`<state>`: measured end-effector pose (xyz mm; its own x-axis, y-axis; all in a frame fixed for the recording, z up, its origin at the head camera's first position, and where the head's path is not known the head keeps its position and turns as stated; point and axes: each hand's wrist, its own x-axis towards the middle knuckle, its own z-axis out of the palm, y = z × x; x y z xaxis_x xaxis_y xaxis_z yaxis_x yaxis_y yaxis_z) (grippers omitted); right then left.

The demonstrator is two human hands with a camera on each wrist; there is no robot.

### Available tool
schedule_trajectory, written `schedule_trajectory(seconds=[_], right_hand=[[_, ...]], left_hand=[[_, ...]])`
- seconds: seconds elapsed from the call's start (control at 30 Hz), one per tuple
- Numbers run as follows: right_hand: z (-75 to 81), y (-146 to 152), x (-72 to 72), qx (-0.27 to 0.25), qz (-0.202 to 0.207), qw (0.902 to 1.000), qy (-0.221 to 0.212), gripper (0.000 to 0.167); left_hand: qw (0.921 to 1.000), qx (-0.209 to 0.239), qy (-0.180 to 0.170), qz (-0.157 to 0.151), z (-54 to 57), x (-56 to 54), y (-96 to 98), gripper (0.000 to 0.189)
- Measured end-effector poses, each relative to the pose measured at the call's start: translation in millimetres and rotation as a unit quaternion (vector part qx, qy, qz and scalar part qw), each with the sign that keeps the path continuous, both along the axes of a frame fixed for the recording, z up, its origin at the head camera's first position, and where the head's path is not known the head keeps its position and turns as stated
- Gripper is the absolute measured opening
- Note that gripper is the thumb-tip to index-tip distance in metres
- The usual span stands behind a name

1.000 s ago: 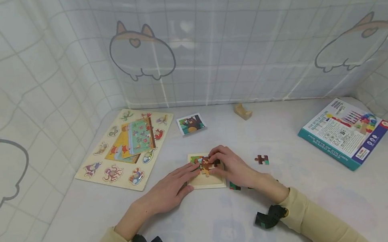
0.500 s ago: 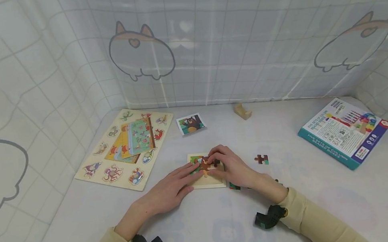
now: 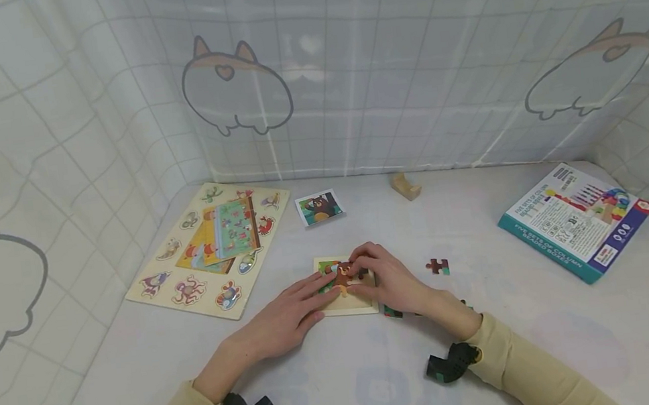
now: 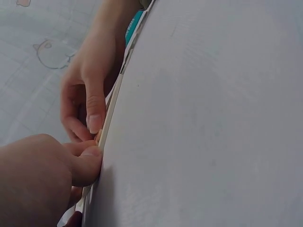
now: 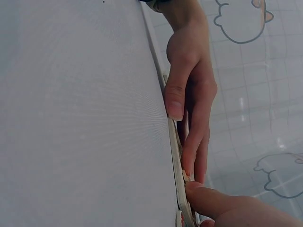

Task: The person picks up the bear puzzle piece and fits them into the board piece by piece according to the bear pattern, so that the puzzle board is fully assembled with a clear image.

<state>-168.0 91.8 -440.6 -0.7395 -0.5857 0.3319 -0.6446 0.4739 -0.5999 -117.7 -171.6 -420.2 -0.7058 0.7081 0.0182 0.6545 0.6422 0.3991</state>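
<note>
A small square wooden puzzle tray lies on the table, with brown bear jigsaw pieces in its upper part and bare wood below. My left hand rests across the tray's left side, fingers fairly straight, fingertips on the pieces. From the right, my right hand bends over the tray and pinches a jigsaw piece between thumb and fingers, mostly hidden by them. In the left wrist view the right hand arches above the tray's edge. The right wrist view has the left hand's thumb against the tray rim.
Loose jigsaw pieces lie right of the tray, others partly under the right forearm. Behind are a bear picture card and a wooden block. A sea-animal puzzle board lies left, a bead box right.
The right fingers have shifted slightly with the jigsaw piece, which now sits lower among the bear pieces. The left fingertips have spread a little over the tray; otherwise both arms stay in place.
</note>
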Motion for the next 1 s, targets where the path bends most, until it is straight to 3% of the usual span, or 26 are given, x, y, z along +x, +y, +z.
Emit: schedule_trajectory(seconds=[0.47,0.8,1.0], right_hand=[[1.9,-0.4,0.4,-0.012,-0.003,0.9999,-0.002,0.016],[2.5,0.6,-2.0,-0.006,0.003,1.0000,-0.007,0.016],[0.9,2.1,-2.9,-0.002,-0.002,0.9999,-0.014,0.014]], left_hand=[[0.9998,-0.014,0.010,0.010,-1.9,1.6,4.2,0.048],[0.9979,-0.041,0.050,-0.006,1.1,-0.8,8.3,0.051],[0.9996,-0.028,0.001,0.009,2.2,-1.3,15.6,0.051]])
